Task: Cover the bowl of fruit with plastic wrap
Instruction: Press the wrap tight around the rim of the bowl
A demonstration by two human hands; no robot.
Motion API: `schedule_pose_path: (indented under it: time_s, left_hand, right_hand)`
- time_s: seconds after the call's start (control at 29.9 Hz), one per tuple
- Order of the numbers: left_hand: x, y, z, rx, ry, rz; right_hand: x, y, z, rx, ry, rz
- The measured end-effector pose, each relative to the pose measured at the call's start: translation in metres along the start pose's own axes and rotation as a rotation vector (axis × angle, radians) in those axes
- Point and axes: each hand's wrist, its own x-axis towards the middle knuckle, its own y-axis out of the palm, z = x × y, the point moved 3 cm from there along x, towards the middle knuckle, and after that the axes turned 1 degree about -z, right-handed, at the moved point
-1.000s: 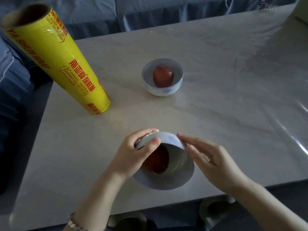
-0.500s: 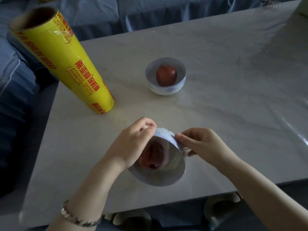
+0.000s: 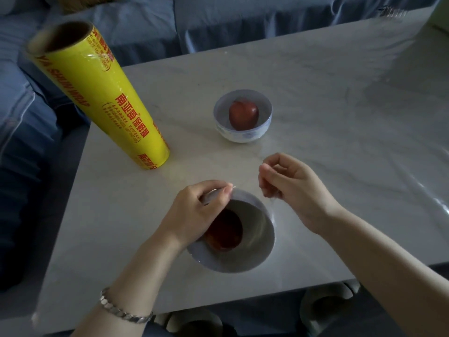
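Note:
A white bowl point(image 3: 255, 242) holding a red apple point(image 3: 226, 233) is tipped toward me near the table's front edge, its mouth facing the camera. My left hand point(image 3: 194, 215) grips its far rim with curled fingers. My right hand point(image 3: 289, 188) is raised to the right of the bowl, fingers pinched on a thin, nearly invisible strip of plastic wrap point(image 3: 272, 203) that runs down toward the bowl's rim. A yellow roll of plastic wrap point(image 3: 97, 98) stands upright at the table's left.
A second white bowl point(image 3: 243, 135) with a red apple point(image 3: 243, 114) sits in the middle of the marble table point(image 3: 340, 117). Blue sofa cushions point(image 3: 218, 23) surround the table at the back and left. Round stool tops show below the front edge.
My right hand has lifted off the bowl's rim and moved up and right, drawing the film with it. My left hand stays on the far rim, and the bowl has settled flatter.

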Motion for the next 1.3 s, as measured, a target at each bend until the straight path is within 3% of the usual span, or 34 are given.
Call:
schedule_pose_path:
  time_s: [0.17,0.3,0.64,0.8,0.94,1.07,1.2,1.24,1.3]
  left_hand:
    - [-0.005,0.016,-0.01,-0.08,0.0,0.004]
    - [-0.009,0.027,-0.012,-0.126,0.042,-0.014]
    - [-0.012,0.03,-0.003,-0.173,0.079,-0.018]
    - [-0.013,0.03,-0.004,-0.146,0.142,0.114]
    - [-0.012,0.027,0.006,-0.149,0.137,0.102]
    - [-0.015,0.028,0.008,-0.121,0.157,0.046]
    - [-0.013,0.029,0.008,-0.089,0.144,-0.001]
    - [-0.013,0.029,0.008,-0.085,0.139,-0.001]
    - [-0.013,0.028,0.009,-0.064,0.15,-0.007]
  right_hand:
    - [0.005,-0.002,0.014,-0.226,-0.207,-0.157]
    - [0.009,-0.007,0.003,-0.561,-0.262,-0.137]
    - [0.026,-0.005,-0.022,-0.695,-0.03,0.036]
    - [0.03,-0.002,-0.023,-0.611,0.19,0.214]
    - [0.04,0.001,-0.027,-0.698,0.251,0.253]
    - [0.049,-0.016,-0.043,-0.966,0.143,0.161]
    - [0.03,-0.04,-0.028,-0.688,-0.086,-0.241]
    - [0.018,-0.04,-0.017,-0.603,-0.177,-0.235]
    - [-0.011,-0.029,0.004,-0.519,-0.335,-0.055]
